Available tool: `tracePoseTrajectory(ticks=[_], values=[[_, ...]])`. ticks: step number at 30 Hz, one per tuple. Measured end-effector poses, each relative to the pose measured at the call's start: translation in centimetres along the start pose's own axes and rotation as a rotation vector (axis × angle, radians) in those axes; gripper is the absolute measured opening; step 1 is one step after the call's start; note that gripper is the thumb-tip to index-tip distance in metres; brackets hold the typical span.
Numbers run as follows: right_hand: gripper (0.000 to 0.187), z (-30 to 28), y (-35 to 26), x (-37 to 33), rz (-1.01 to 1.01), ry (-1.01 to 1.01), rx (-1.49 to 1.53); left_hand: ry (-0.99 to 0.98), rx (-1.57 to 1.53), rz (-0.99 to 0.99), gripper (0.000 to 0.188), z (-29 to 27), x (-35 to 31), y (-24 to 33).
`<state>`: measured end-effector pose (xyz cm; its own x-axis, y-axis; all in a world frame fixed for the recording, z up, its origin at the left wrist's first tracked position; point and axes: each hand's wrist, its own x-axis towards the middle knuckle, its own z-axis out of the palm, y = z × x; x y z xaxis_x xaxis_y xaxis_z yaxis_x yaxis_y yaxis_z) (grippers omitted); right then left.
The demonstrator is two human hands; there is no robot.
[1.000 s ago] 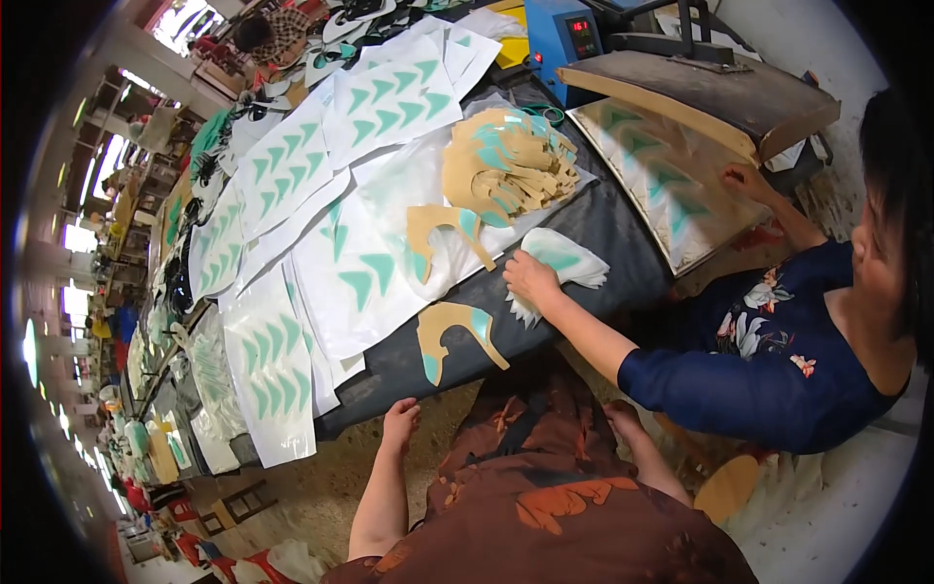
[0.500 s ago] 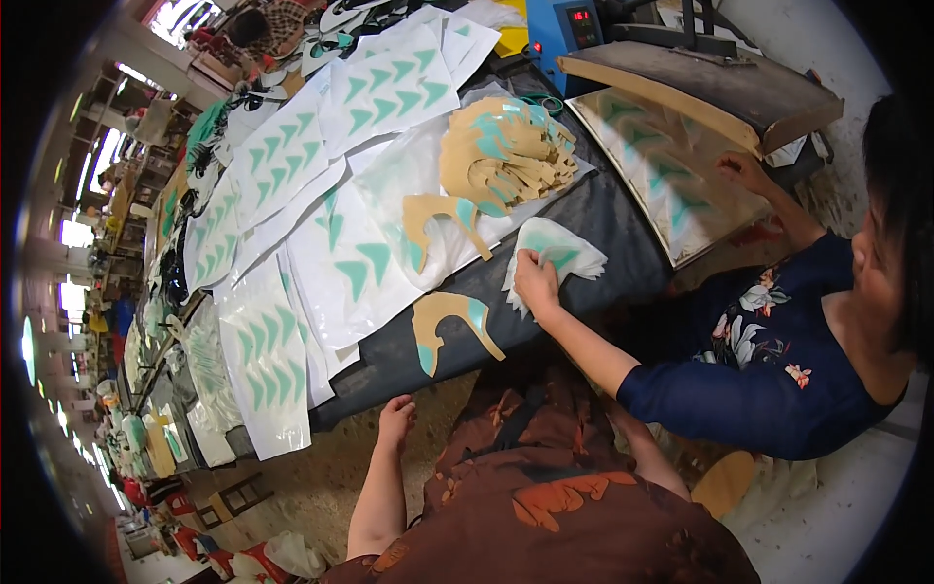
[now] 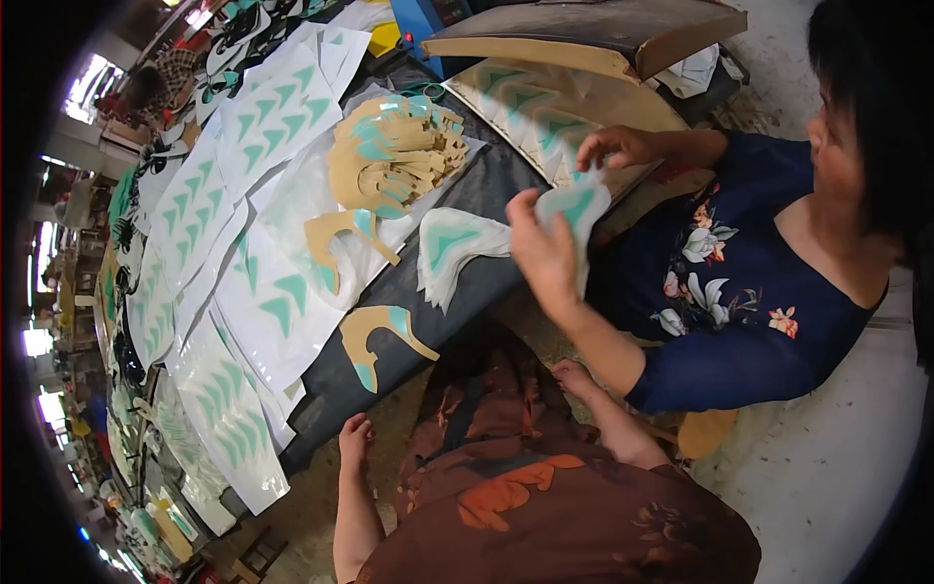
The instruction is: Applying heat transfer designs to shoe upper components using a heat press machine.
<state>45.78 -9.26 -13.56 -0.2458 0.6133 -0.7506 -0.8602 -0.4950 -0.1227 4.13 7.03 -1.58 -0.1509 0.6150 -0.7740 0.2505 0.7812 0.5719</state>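
Observation:
My left hand [image 3: 357, 441] hangs in front of the table edge, its fingers curled in with nothing seen in them. My right hand [image 3: 574, 378] is low beside my brown skirt, fingers also drawn together and holding nothing I can see. Nearest my left hand on the dark table [image 3: 465, 310] lies a tan curved shoe-upper piece [image 3: 358, 336] with green ends. Another such piece [image 3: 321, 237] rests farther back. A pile of white pieces with green chevrons [image 3: 452, 243] sits near the edge. At my right, a co-worker's hand [image 3: 547, 258] holds up a similar white piece [image 3: 576, 209].
Printed sheets with green chevrons [image 3: 282, 117] cover the table's left. Behind stands a heap of tan pieces [image 3: 394, 161]. A heat press [image 3: 584, 39] with raised lid is at the back right, the co-worker's other hand [image 3: 623, 148] by its bed. A stool [image 3: 705, 433] is at right.
The view has shifted right. The co-worker's hand has left the white pile and lifted a white piece toward the press. My hands remain low, still without anything seen in them.

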Motion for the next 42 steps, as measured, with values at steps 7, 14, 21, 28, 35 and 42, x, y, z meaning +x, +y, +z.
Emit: tracePoseTrajectory(ticks=[7, 14, 21, 28, 35, 42], values=[[0.010, -3.6, 1.6, 2.7, -0.192, 0.449, -0.690, -0.011, 0.031, 0.083, 0.027, -0.2, 1.9, -1.3], [0.008, -3.9, 2.3, 4.1, -0.295, 0.496, -0.811, -0.040, 0.072, 0.143, 0.026, -0.4, 3.2, -2.5], [0.014, -6.4, 3.9, 9.7, -0.330, 0.517, -0.852, -0.029, 0.112, 0.156, 0.024, -0.2, 6.2, -3.5], [0.015, -7.4, 4.4, 12.1, -0.349, 0.509, -0.868, -0.041, 0.077, 0.205, 0.022, -0.2, 8.3, -4.0], [0.015, -7.4, 4.8, 13.3, -0.319, 0.481, -0.820, -0.028, 0.132, 0.232, 0.022, -0.8, 9.5, -4.5], [0.015, -7.5, 5.5, 14.2, -0.326, 0.485, -0.838, -0.053, 0.184, 0.206, 0.025, -1.1, 8.9, -4.1]])
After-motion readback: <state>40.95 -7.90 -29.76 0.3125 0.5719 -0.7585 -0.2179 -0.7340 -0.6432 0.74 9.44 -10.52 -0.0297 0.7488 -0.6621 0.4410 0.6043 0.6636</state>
